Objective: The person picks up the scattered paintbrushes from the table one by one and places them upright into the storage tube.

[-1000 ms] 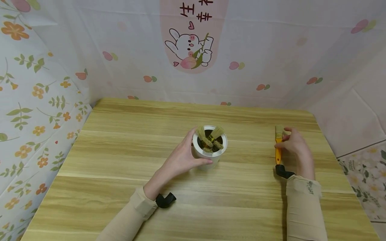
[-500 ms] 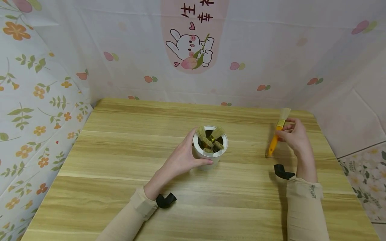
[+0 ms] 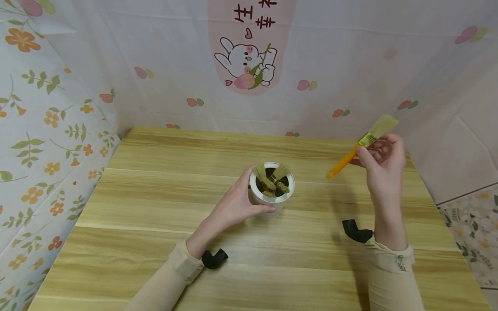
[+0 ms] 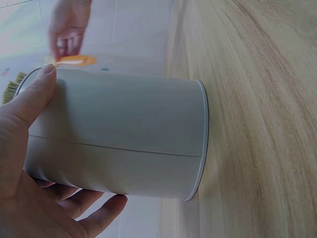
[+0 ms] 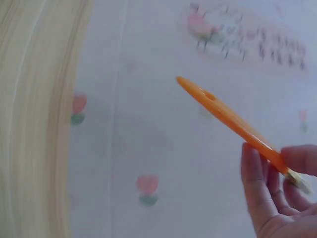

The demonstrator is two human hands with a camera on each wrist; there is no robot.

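A white cylindrical container (image 3: 268, 211) stands upright on the table, with several bristle brushes (image 3: 281, 171) poking out of its top. My left hand (image 3: 235, 203) grips it from the left, thumb across the near side and fingers round the far side. In the left wrist view the container's wall (image 4: 124, 114) fills the middle. My right hand (image 3: 385, 166) pinches a paintbrush (image 3: 344, 165) where its orange handle meets the metal band. Raised above the table, the paintbrush tilts with bristles up and right and handle tip down and left. The right wrist view shows the handle (image 5: 233, 121) between thumb and fingers.
A wood-grain table (image 3: 155, 198) lies under both hands. Patterned cloth (image 3: 163, 52) hangs along its back edge, and flowered cloth (image 3: 46, 160) at the left. Black elbow-shaped pieces (image 3: 215, 259) sit at both wrists.
My right hand has lifted the paintbrush off the table and turned it from upright-lying to a slant, handle tip toward the container. The left hand and container have stayed in place.
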